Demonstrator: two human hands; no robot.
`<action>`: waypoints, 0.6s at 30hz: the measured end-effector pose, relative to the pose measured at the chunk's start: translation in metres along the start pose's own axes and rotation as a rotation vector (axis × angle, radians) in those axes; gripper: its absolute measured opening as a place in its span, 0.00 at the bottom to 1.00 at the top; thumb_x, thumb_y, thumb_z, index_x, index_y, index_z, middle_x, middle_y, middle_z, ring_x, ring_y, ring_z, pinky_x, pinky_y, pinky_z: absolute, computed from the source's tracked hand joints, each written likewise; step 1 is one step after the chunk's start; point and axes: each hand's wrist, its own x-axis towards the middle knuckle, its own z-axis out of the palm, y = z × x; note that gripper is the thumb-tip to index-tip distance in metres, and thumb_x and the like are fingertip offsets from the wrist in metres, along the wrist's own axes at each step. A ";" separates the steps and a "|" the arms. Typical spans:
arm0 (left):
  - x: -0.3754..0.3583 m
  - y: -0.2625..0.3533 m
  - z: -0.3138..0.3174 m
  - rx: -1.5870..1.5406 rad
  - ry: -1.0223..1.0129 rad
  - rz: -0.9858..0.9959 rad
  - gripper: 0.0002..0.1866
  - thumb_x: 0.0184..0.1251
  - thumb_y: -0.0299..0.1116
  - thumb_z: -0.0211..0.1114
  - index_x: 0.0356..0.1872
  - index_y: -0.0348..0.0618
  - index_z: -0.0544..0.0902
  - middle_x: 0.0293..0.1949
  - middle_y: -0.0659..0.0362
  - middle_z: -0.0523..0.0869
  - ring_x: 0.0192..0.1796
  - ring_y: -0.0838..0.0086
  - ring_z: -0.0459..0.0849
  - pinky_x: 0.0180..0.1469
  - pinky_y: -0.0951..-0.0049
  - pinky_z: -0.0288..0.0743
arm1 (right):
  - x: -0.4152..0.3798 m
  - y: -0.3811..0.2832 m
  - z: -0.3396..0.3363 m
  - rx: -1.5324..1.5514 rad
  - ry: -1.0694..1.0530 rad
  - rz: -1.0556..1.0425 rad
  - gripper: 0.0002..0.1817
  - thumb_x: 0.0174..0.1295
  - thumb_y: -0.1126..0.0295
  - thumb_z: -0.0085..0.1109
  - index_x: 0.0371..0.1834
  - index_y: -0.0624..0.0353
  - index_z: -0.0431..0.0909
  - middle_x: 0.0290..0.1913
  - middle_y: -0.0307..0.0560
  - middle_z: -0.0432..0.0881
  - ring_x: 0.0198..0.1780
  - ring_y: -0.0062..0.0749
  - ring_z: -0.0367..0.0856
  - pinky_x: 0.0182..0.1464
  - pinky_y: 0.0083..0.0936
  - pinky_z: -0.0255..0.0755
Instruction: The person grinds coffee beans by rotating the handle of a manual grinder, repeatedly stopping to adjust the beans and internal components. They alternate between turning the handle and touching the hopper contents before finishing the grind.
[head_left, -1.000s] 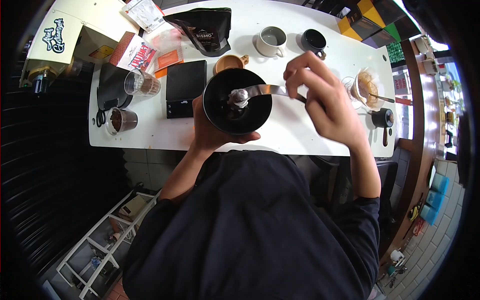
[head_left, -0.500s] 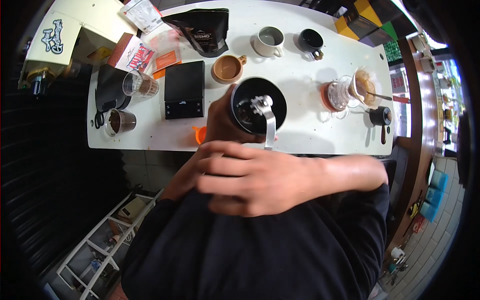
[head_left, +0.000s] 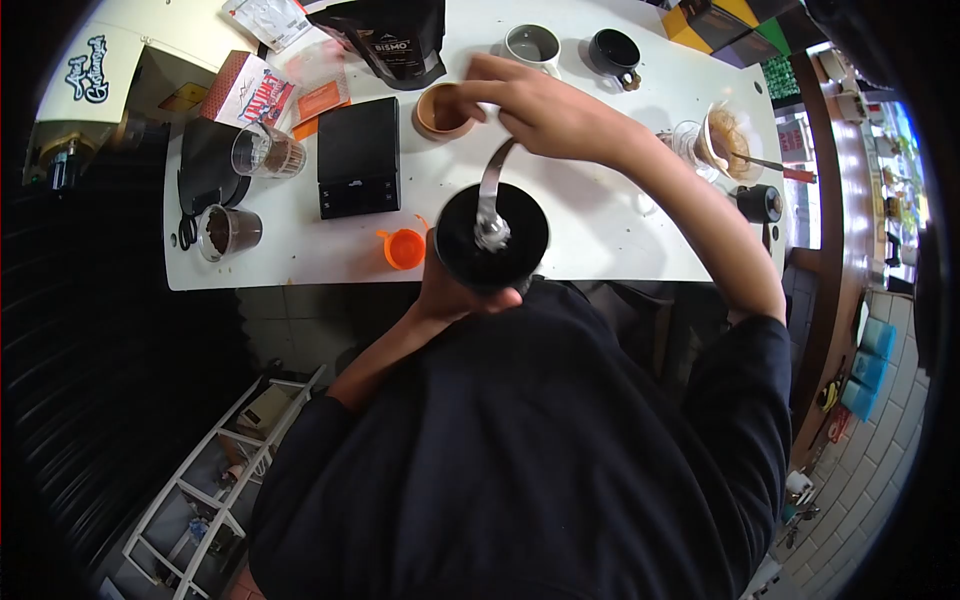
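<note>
A black hand coffee grinder [head_left: 527,222] is held upright at the table's front edge. My left hand [head_left: 452,292] is closed around its body from the left and below; the grinder hides some of the fingers. The silver crank [head_left: 489,198] points away from me, toward the far side of the table. Over its outer end is my right hand [head_left: 545,108], closed on the crank, with the knob hidden under the palm. A brown cup [head_left: 436,115] sits just beyond, partly covered by my right fingers. Left of the grinder stands a small orange cup [head_left: 404,250].
A black scale [head_left: 358,160] lies left of centre. Further left are two clear glasses, one with brown grounds [head_left: 230,232]. A black coffee bag [head_left: 395,45], a grey mug [head_left: 532,45] and a black mug [head_left: 613,57] stand behind. A filter dripper [head_left: 722,140] is at right.
My right hand has swung the crank from pointing toward me to pointing away. The grinder has come closer to my body, and the orange cup now shows fully.
</note>
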 end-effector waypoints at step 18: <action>-0.003 0.006 0.006 -0.059 0.049 -0.027 0.42 0.35 0.43 0.91 0.54 0.36 0.80 0.44 0.58 0.89 0.45 0.76 0.88 0.51 0.73 0.83 | -0.113 -0.086 0.004 0.008 0.197 -0.275 0.13 0.40 0.76 0.62 0.32 0.61 0.74 0.50 0.55 0.74 0.61 0.54 0.76 0.71 0.50 0.72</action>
